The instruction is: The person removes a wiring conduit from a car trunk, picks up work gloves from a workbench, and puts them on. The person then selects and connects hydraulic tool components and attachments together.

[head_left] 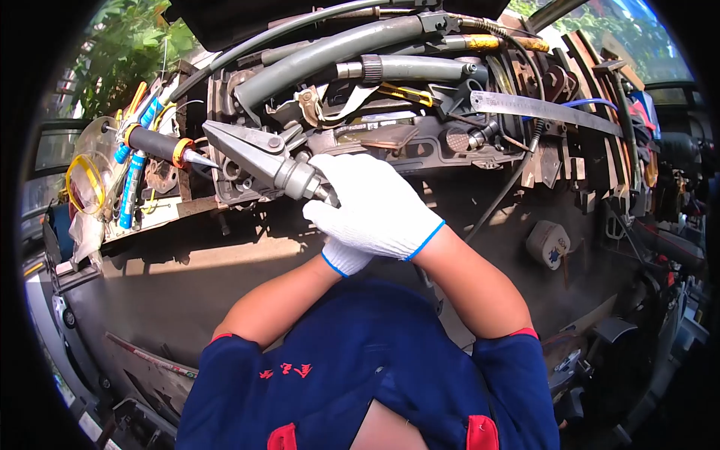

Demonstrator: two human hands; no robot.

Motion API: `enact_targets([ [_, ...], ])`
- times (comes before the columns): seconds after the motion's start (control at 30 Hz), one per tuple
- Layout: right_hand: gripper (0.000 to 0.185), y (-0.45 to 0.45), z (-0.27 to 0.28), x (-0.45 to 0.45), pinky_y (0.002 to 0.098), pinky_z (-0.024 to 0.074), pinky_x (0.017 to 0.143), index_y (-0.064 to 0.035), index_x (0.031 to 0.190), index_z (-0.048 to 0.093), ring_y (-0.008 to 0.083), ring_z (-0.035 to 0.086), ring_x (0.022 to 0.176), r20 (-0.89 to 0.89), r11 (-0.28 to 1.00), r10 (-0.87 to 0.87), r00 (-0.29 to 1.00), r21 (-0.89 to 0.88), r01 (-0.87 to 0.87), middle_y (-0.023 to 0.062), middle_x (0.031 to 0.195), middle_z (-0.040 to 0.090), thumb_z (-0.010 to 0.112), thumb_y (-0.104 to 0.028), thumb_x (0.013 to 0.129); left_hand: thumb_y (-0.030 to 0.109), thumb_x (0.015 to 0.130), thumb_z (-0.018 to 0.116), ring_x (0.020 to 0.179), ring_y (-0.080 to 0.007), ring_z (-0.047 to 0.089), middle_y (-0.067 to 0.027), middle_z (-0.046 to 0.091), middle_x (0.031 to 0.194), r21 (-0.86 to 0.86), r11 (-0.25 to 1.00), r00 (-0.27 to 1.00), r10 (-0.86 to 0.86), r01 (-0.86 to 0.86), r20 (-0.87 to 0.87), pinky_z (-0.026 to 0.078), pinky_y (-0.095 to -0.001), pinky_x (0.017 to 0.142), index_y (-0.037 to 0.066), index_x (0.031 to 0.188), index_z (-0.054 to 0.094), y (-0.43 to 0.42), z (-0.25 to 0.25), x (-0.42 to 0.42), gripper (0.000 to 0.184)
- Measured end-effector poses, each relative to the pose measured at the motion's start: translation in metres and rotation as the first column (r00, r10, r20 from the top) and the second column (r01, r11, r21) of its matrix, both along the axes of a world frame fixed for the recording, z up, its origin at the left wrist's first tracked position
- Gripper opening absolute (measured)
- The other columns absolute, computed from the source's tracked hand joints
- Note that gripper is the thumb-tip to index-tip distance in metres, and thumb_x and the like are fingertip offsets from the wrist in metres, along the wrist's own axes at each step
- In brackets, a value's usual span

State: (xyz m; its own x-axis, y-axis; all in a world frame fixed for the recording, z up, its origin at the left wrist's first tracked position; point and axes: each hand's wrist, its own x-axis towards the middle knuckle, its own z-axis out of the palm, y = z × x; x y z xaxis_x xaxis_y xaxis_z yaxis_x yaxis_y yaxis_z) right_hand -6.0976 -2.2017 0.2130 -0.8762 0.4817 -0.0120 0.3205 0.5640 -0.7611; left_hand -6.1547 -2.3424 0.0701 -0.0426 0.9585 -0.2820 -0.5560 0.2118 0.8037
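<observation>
My right hand [375, 199], in a white knitted glove with a blue cuff, is closed round the threaded coupling end of a grey hydraulic spreader [259, 154]. The spreader's wedge-shaped jaws point to the upper left, over the bench edge. My left hand [346, 257], gloved the same way, lies under the right one. Only its wrist and cuff show, and its fingers are hidden. Behind the spreader sits a dark tool case [442, 154] with metal fittings in it. Grey hydraulic cylinders [337, 56] lie across the back.
A caulking gun [159, 144] and blue tubes [132, 189] lie on the left of the bench. A steel ruler [547, 111] extends across the right side, near a black hose [517, 176]. A yellow utility knife [409, 94] rests mid-bench. A white roll [548, 244] is lower right.
</observation>
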Motion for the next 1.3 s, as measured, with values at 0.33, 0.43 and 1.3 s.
enact_targets([
  [0.33, 0.062, -0.028, 0.002, 0.116, 0.0489, 0.0589, 0.094, -0.0034, 0.150, 0.058, 0.0457, 0.073, 0.108, 0.348, 0.952, -0.265, 0.900, -0.056, 0.302, 0.0255, 0.120, 0.074, 0.076, -0.023, 0.095, 0.048, 0.116, 0.048, 0.072, -0.0246, 0.054, -0.0074, 0.061, 0.077, -0.345, 0.832, 0.740, 0.548, -0.435, 0.389, 0.048, -0.0401, 0.071, 0.013, 0.071, 0.053, 0.104, 0.056, -0.009, 0.057],
  [0.43, 0.041, -0.009, 0.004, 0.143, 0.0490, 0.0584, 0.091, -0.0084, 0.136, 0.068, 0.0423, 0.074, 0.103, 0.396, 0.929, -0.347, 0.850, 0.021, 0.369, 0.0210, 0.112, 0.076, 0.075, -0.020, 0.097, 0.052, 0.116, 0.048, 0.084, -0.0270, 0.068, -0.0120, 0.071, 0.090, -0.433, 0.809, 0.798, 0.538, -0.398, 0.272, 0.057, -0.0435, 0.079, 0.008, 0.092, 0.066, 0.130, 0.056, -0.005, 0.053],
  [1.3, 0.049, 0.076, -0.104, 0.171, 0.0495, 0.0563, 0.078, -0.0149, 0.144, 0.070, 0.0381, 0.070, 0.086, 0.064, 0.847, -0.449, 0.891, 0.348, 0.402, 0.0156, 0.094, 0.071, 0.078, -0.017, 0.096, 0.044, 0.094, 0.066, 0.110, -0.0412, 0.072, -0.0237, 0.076, 0.110, -0.454, 0.889, -0.401, -0.437, -0.057, -0.805, 0.055, -0.0502, 0.099, 0.004, 0.121, 0.073, 0.175, 0.183, -0.314, 0.048],
])
